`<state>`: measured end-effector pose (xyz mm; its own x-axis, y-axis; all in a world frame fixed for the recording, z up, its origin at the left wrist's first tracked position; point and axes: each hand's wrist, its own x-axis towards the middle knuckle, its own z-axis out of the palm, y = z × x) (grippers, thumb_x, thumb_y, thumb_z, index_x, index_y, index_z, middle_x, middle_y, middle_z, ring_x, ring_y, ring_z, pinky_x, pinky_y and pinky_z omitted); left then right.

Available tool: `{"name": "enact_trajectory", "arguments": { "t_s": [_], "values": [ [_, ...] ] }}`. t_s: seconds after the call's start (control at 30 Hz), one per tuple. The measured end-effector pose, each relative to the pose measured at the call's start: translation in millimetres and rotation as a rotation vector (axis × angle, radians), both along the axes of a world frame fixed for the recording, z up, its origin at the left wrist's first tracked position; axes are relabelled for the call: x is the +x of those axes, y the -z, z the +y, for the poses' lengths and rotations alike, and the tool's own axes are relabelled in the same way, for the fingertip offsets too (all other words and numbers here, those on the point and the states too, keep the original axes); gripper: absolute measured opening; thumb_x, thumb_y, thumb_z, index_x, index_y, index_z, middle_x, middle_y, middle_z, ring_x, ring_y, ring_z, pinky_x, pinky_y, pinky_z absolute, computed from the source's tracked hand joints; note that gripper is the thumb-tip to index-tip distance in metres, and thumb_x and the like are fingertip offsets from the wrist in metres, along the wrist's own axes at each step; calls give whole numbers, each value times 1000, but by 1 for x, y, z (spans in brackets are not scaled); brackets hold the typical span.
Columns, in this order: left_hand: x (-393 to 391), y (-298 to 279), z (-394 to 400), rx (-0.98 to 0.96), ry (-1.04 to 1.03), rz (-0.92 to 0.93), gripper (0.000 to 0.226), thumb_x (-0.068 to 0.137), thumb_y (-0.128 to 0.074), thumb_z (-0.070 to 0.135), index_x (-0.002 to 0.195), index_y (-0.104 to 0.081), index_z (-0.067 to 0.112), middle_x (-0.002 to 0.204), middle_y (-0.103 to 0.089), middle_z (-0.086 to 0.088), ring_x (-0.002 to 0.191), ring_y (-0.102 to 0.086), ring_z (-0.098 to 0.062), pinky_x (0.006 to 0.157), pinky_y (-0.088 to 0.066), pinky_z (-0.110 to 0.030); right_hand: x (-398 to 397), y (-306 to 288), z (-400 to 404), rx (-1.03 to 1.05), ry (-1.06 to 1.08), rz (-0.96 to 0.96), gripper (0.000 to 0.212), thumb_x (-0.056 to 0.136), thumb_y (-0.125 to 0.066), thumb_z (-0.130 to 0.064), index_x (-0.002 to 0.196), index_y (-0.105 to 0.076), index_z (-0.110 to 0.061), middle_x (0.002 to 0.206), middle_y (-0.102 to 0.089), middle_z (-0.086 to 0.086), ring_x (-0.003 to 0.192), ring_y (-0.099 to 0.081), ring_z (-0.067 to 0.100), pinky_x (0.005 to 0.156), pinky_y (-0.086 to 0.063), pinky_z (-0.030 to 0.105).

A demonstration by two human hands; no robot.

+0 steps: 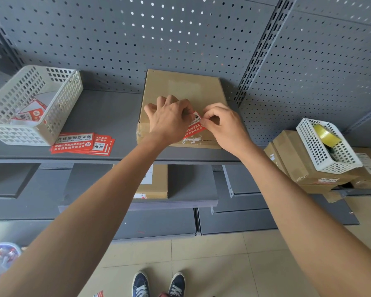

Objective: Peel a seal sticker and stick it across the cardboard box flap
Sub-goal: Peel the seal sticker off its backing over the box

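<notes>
Seal sticker [194, 124], red with white print, is held over the front edge of the cardboard box [183, 97] on the grey shelf [107, 116]. It is pinched at the right by the curled right hand [225, 125] and gripped at the left by the left hand [169, 118]. Spare stickers [81, 144] are stacked beside a white basket [30, 103]; a tape roll [327, 133] sits in a second basket [328, 144].

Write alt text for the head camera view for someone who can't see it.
Both hands, left hand and right hand, hold a red seal sticker at the front edge of a cardboard box on a grey shelf. More red stickers lie beside a white basket.
</notes>
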<state>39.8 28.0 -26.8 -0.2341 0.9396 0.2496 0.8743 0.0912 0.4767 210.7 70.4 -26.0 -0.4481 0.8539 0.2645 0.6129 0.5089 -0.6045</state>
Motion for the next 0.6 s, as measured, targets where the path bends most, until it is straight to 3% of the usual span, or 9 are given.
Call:
{"name": "enact_trajectory", "arguments": {
  "t_s": [0.17,0.37,0.43,0.53,0.6],
  "values": [
    [-1,0,0,3,6,-2,16,98,-51,46,100,-64,37,114,-57,3,118,-42,-26,93,-24,-45,-2,0,-1,-8,-19,-9,12,96,-68,-19,86,-70,-12,116,-65,0,115,-57,15,93,-34,18],
    [-1,0,-1,5,11,-1,16,98,-51,46,100,-64,38,115,-57,3,118,-43,-27,94,-24,-46,-1,-3,0,-25,-10,-4,13,96,-67,-18,84,-70,-13,116,-65,-1,111,-57,11,86,-28,-3],
    [-1,0,-1,5,13,2,16,99,-51,46,101,-64,37,116,-57,3,118,-43,-26,94,-24,-46,0,-2,1,-25,-3,17,13,94,-68,-17,84,-71,-10,114,-66,-1,108,-59,10,86,-31,-2],
    [-1,-1,-2,7,14,5,16,99,-50,44,102,-64,36,117,-56,3,118,-42,-26,94,-23,-46,-2,-2,2,-36,29,88,8,90,-74,-19,93,-73,-11,109,-69,-4,103,-63,9,90,-44,11],
    [-1,-1,-3,6,16,1,16,99,-51,44,101,-64,36,116,-56,4,118,-42,-27,95,-23,-46,-6,-5,2,-58,48,103,22,88,-77,-23,107,-73,-13,108,-69,-7,99,-63,6,85,-45,7]
  ]
}}
